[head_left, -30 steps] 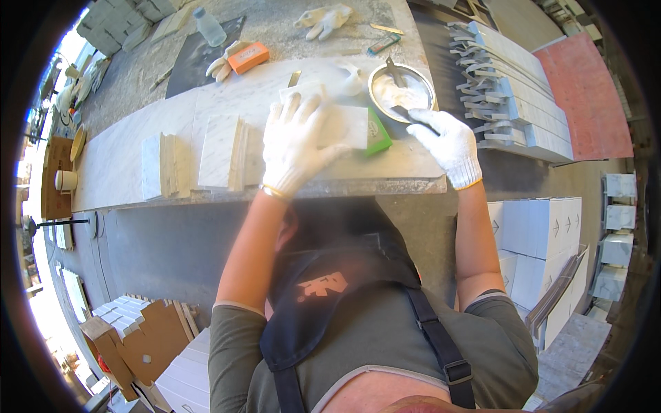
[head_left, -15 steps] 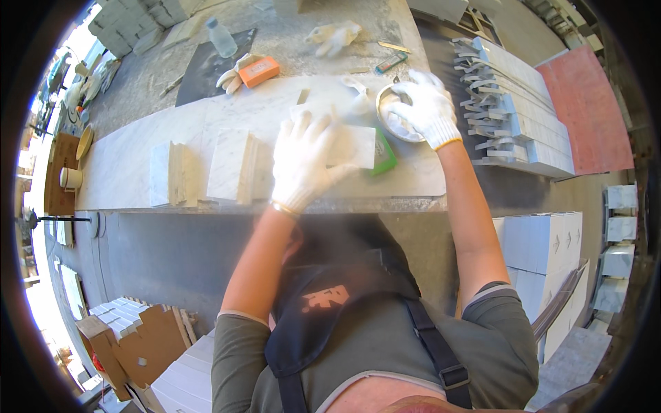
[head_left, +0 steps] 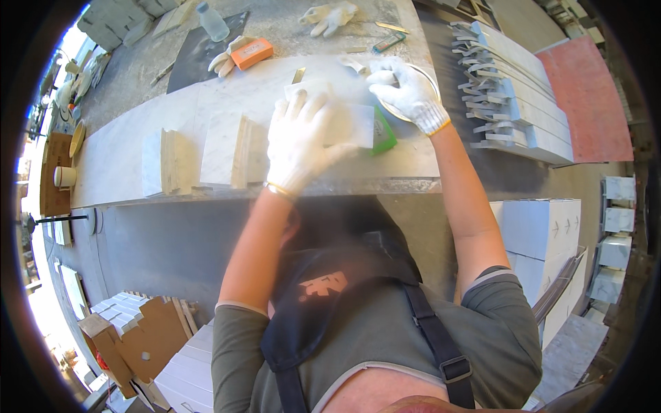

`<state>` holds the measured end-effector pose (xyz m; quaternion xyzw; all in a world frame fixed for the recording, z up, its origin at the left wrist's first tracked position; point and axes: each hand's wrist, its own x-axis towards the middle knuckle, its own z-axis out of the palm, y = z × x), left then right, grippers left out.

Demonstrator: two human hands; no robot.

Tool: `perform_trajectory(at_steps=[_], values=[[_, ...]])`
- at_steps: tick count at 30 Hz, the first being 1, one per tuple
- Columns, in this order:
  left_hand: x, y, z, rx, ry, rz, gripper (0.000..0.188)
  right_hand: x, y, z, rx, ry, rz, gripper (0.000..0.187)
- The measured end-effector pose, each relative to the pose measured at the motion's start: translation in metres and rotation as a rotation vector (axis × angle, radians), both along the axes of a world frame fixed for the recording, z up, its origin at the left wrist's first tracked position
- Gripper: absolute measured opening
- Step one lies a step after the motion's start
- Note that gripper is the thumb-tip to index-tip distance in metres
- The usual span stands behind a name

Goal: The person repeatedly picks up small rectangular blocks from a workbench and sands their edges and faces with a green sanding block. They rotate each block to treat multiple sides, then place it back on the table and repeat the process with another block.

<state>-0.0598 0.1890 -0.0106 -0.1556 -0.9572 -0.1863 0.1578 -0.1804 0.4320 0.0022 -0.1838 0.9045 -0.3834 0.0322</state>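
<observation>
My left hand (head_left: pixel 297 144), in a white knit glove, lies with fingers spread against a white tile (head_left: pixel 359 124) on the marble slab (head_left: pixel 113 165). A green block (head_left: pixel 384 132) sits beside the tile's right edge. My gloved right hand (head_left: pixel 407 95) is above the left part of a round bowl (head_left: pixel 432 81), its fingers curled toward the thumb. Whatever is between those fingers, if anything, cannot be made out. Most of the bowl's inside is hidden by this hand. Just beyond my left fingers lies a small yellowish strip (head_left: pixel 299 75).
Marble tile stacks (head_left: pixel 222 153) stand on the slab at left. Farther back are an orange box (head_left: pixel 252 53), a loose glove (head_left: pixel 328 17), a plastic bottle (head_left: pixel 213 22) and a teal box-cutter-like item (head_left: pixel 390 42). Strapped white slabs (head_left: pixel 527 96) stand right of the bench.
My right hand has come up out of the bowl's middle to its left side, fingers more curled. My left hand stays at the tile. The whole view has shifted slightly.
</observation>
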Motion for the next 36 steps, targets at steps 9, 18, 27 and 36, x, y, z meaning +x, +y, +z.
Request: perform_trajectory(at_steps=[9,18,27,36], values=[[0.000,0.000,-0.005,-0.012,0.011,0.009,0.082,0.075,0.045,0.029,-0.180,-0.179,0.034,0.059],[0.001,0.001,-0.003,-0.016,0.036,0.014,0.080,0.091,0.045,0.043,-0.102,-0.183,0.088,0.027],[0.000,0.001,-0.005,-0.020,0.042,0.015,0.080,0.089,0.044,0.043,-0.074,-0.120,0.113,0.024],[0.000,0.001,-0.005,-0.020,0.031,0.020,0.081,0.087,0.043,0.043,-0.060,-0.122,0.117,0.025]])
